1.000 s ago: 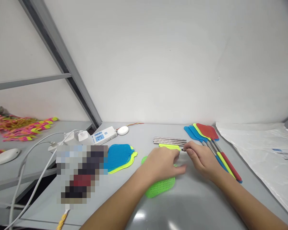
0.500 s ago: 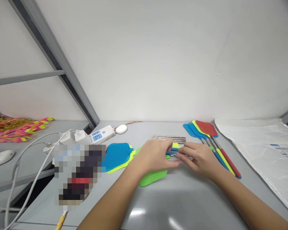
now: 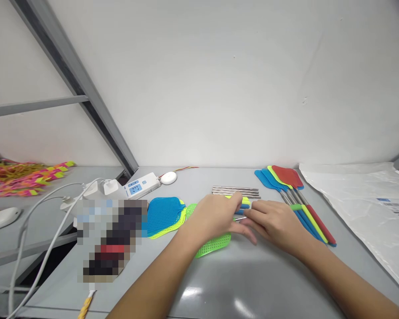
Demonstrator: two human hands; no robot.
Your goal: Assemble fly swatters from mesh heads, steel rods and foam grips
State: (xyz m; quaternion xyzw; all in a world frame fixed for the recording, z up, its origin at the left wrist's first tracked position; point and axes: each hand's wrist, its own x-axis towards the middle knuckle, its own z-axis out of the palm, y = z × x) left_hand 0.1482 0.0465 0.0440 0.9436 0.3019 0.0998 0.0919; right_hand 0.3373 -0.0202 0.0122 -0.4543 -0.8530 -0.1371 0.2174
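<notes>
My left hand (image 3: 213, 217) is over a green perforated fly swatter head (image 3: 216, 245), fingers curled round its neck and thumb stretched out to the right. A thin metal rod (image 3: 240, 218) meets the neck between my hands. My right hand (image 3: 274, 221) is closed around the rod, and a green handle (image 3: 295, 207) sticks out behind it. Just beyond my fingers lie yellow (image 3: 245, 200) and blue handles (image 3: 242, 209), partly covered. Behind them is a row of metal rods (image 3: 236, 191).
Blue (image 3: 164, 215) and yellow swatter heads (image 3: 159, 232) lie left. Several assembled fly swatters (image 3: 302, 208) rest at right, beside a white plastic bag (image 3: 359, 199). A power strip (image 3: 142, 185), white puck (image 3: 169, 178) and cables (image 3: 53, 248) are at left, near a blurred-out item (image 3: 111, 241).
My hands have come together, and the metal rod now shows between them. The green swatter head has shifted left. A green handle now shows behind my right hand.
</notes>
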